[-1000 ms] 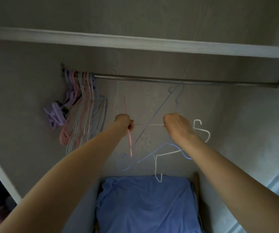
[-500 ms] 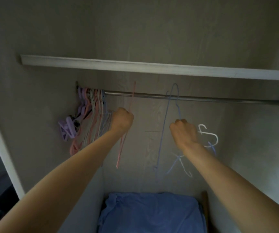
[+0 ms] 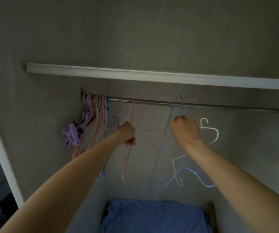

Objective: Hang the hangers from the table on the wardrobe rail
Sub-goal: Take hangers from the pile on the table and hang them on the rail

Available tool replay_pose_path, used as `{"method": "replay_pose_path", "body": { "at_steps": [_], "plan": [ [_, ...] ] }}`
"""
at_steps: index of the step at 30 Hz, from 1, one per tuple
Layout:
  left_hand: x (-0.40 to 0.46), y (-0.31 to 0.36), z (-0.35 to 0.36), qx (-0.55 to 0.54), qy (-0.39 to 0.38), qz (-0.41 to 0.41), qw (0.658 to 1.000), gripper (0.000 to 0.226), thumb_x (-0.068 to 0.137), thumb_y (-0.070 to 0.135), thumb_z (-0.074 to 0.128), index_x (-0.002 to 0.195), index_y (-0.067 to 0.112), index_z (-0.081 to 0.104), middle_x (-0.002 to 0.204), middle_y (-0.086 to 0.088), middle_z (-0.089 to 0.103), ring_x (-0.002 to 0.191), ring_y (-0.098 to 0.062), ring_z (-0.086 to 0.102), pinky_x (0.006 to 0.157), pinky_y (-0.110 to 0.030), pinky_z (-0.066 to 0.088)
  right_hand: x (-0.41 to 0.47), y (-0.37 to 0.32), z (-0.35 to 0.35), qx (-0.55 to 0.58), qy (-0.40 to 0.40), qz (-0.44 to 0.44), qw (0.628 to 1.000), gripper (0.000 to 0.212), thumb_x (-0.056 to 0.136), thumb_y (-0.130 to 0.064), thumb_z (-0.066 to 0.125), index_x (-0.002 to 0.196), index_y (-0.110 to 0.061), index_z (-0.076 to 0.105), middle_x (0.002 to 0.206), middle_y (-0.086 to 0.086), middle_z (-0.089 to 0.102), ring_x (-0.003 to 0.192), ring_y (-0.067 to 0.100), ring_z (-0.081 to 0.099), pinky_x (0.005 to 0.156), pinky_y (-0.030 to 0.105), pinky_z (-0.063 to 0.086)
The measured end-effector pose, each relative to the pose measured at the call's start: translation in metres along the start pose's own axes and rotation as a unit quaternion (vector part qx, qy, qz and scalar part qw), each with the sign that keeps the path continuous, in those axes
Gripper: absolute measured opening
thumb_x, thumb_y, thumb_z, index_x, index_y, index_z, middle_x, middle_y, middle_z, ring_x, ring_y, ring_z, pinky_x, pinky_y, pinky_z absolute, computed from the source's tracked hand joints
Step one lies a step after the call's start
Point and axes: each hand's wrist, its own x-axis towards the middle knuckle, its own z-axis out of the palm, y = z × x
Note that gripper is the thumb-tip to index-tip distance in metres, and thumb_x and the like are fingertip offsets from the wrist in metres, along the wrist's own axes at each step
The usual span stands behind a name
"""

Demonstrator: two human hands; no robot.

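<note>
Reaching up into the wardrobe, my left hand (image 3: 128, 134) was curled into a fist round a pink hanger (image 3: 129, 145), which ran as a thin, blurred line from just under the rail (image 3: 219, 105) down past my knuckles. Whether its hook sat on the rail I could not tell. My right hand (image 3: 185, 130) had its fingers closed round the neck of a blue hanger (image 3: 177, 105), pinching it just below the hook, and that hook looped over the rail near its middle. More hangers dangled from the same fist: a white hanger (image 3: 210, 130) showed its hook to the right of my knuckles, and white and blue wire hung tangled below my wrist. How many I held there I could not tell.

At the left end of the rail a bunch of hung hangers (image 3: 100, 118) in pink, white and pale blue was pressed together, with a purple clip hanger (image 3: 71, 135) at the far left of them. A shelf (image 3: 152, 75) ran across above the rail. Blue cloth (image 3: 152, 217) lay bundled at the bottom of the wardrobe, between my 2 forearms.
</note>
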Motion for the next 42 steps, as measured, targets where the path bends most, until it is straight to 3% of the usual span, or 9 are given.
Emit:
{"method": "replay_pose_path", "body": {
  "at_steps": [2,5,11,17,25,30,33,36,42],
  "plan": [
    [0.005,-0.001,0.001,0.012,-0.02,0.003,1.0,0.042,0.097,0.0,0.034,0.139,0.004,0.027,0.096,-0.025,0.061,0.053,-0.025,0.06,0.036,-0.028,0.051,0.004,0.001,0.001,0.01,-0.004,-0.002,1.0,0.032,0.088,0.007,0.044,0.116,0.0,0.058,0.119,0.016,0.058,0.115,0.031,0.052,0.08,0.037,0.05],
    [0.006,0.006,-0.006,0.159,0.038,0.087,0.983,0.067,0.097,0.012,0.042,0.15,0.007,0.001,0.149,-0.026,0.022,0.118,-0.034,0.053,0.096,-0.039,0.047,0.01,0.001,0.0,0.037,0.013,0.001,0.999,0.029,0.085,0.007,0.048,0.111,0.002,0.059,0.115,0.018,0.059,0.113,0.032,0.053,0.081,0.038,0.049],
    [0.007,0.033,-0.011,0.246,0.182,0.297,0.904,0.065,0.094,0.012,0.046,0.15,0.012,0.013,0.158,-0.006,0.008,0.144,-0.026,0.016,0.116,-0.037,0.021,0.03,0.006,0.008,0.02,0.122,-0.029,0.992,0.032,0.014,0.004,0.077,0.038,-0.005,0.059,0.039,0.012,0.054,0.04,0.027,0.057,0.046,0.026,0.048],
    [0.027,0.026,-0.009,0.363,0.164,0.341,0.852,0.071,0.094,0.027,0.047,0.151,0.014,0.006,0.159,-0.005,0.011,0.147,-0.02,0.012,0.119,-0.035,0.015,0.037,0.01,0.021,0.029,0.1,-0.069,0.992,0.043,-0.001,-0.003,0.082,0.03,-0.012,0.053,0.034,0.006,0.05,0.037,0.022,0.056,0.043,0.022,0.046],
    [0.03,0.022,-0.028,0.38,0.259,0.27,0.846,0.058,0.094,0.035,0.044,0.147,0.03,0.022,0.154,-0.005,0.025,0.146,-0.021,0.012,0.117,-0.055,0.003,0.041,0.009,0.021,0.058,0.122,-0.031,0.99,0.043,0.001,-0.003,0.083,0.031,-0.011,0.053,0.034,0.007,0.049,0.036,0.022,0.054,0.046,0.021,0.045],
    [0.032,0.03,-0.029,0.393,0.225,0.297,0.841,0.063,0.093,0.031,0.045,0.149,0.03,0.016,0.156,-0.007,0.019,0.147,-0.023,0.011,0.119,-0.05,0.005,0.045,0.004,0.013,0.018,0.143,-0.01,0.99,0.042,0.005,-0.008,0.085,0.033,-0.014,0.055,0.036,0.005,0.052,0.038,0.021,0.055,0.045,0.019,0.043],
    [0.04,0.025,-0.033,0.388,0.181,0.326,0.843,0.065,0.092,0.026,0.048,0.149,0.031,0.016,0.158,-0.003,0.015,0.146,-0.022,0.012,0.12,-0.043,0.011,0.045,-0.005,-0.001,0.016,0.102,0.002,0.995,0.029,0.038,-0.009,0.087,0.06,-0.011,0.069,0.063,0.011,0.066,0.065,0.024,0.066,0.063,0.028,0.05],
    [0.042,0.021,-0.037,0.369,0.199,0.301,0.856,0.063,0.092,0.024,0.048,0.148,0.032,0.02,0.158,-0.003,0.017,0.146,-0.021,0.013,0.118,-0.052,0.009,0.051,-0.01,-0.003,0.028,0.067,-0.01,0.997,0.023,0.079,-0.002,0.062,0.101,-0.008,0.065,0.106,0.014,0.065,0.105,0.028,0.06,0.089,0.035,0.043],
    [0.041,0.009,-0.058,0.36,0.278,0.245,0.856,0.057,0.091,0.024,0.047,0.145,0.03,0.029,0.154,-0.001,0.026,0.144,-0.019,0.021,0.11,-0.066,-0.003,0.051,-0.02,-0.001,0.036,0.026,-0.017,0.999,0.03,0.085,0.004,0.048,0.112,-0.004,0.057,0.117,0.014,0.058,0.115,0.029,0.051,0.092,0.034,0.038]
  ]
}}
